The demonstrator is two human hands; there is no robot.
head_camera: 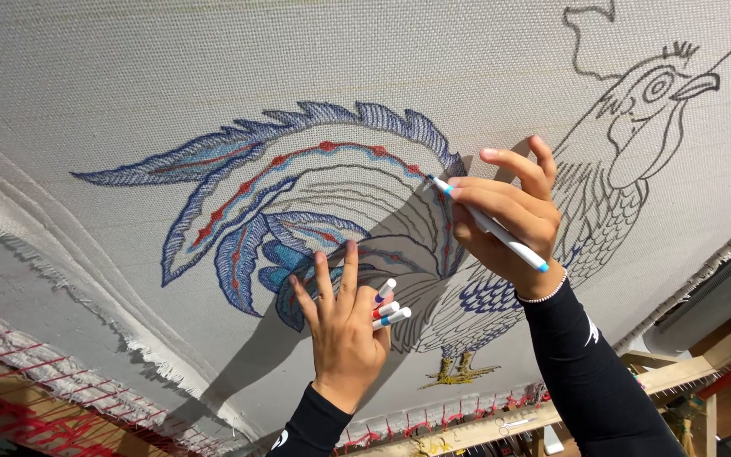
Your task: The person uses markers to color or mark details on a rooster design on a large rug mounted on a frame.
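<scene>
White woven canvas stretched on wooden frame, fills frame; rooster drawing centre, frayed edge lower left.

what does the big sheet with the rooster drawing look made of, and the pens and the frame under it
Sheet: seemingly coarse woven cloth, matte off-white; a grid weave shows and the edge is frayed.
Pen in the right hand: probably plastic, smooth white barrel with blue ends.
Pens in the left hand: likely the same plastic, with coloured tips.
Frame: apparently bare pale wood, unpainted.
</scene>
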